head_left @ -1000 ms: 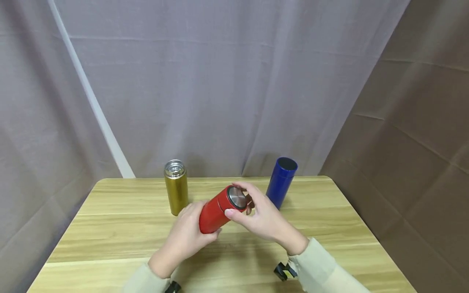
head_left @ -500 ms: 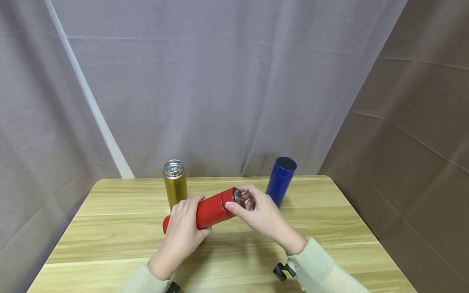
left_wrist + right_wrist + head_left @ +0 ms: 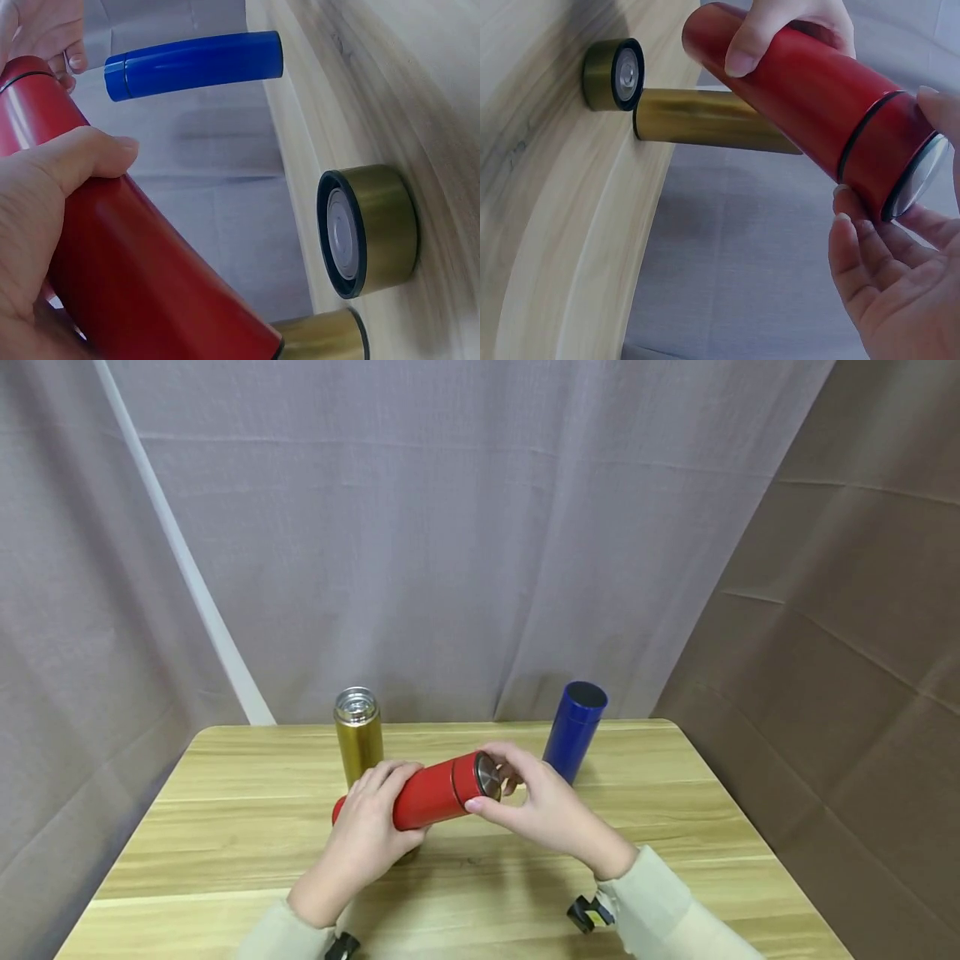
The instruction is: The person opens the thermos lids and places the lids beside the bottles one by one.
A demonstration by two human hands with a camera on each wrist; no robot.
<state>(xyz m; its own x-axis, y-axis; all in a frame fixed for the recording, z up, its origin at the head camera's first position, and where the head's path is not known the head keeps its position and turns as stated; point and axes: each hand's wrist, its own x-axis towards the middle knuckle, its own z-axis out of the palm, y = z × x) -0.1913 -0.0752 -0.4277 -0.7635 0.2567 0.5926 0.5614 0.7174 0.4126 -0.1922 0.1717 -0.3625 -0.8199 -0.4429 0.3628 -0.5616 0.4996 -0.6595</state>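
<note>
My left hand [image 3: 366, 831] grips the body of a red thermos [image 3: 423, 800], held tilted above the table with its metal-topped end toward the right. My right hand [image 3: 551, 810] holds that end by the red lid [image 3: 465, 779], thumb on one side and fingertips on the other. In the right wrist view a dark seam divides the lid [image 3: 881, 157] from the body. Behind my left hand stands a gold thermos [image 3: 360, 743], its silver mouth uncovered. Its gold lid [image 3: 382, 232] lies on the table with the inside facing up; in the head view it is mostly hidden.
A blue thermos [image 3: 574, 735] with a dark top stands upright at the back right of the wooden table [image 3: 210, 827]. Grey curtains [image 3: 450, 543] hang behind the table, and a brown one [image 3: 840, 693] hangs at the right.
The red thermos has tipped from a steeper tilt to nearly level, its base swinging left. My right hand has stayed at the lid, shifting its fingers slightly.
</note>
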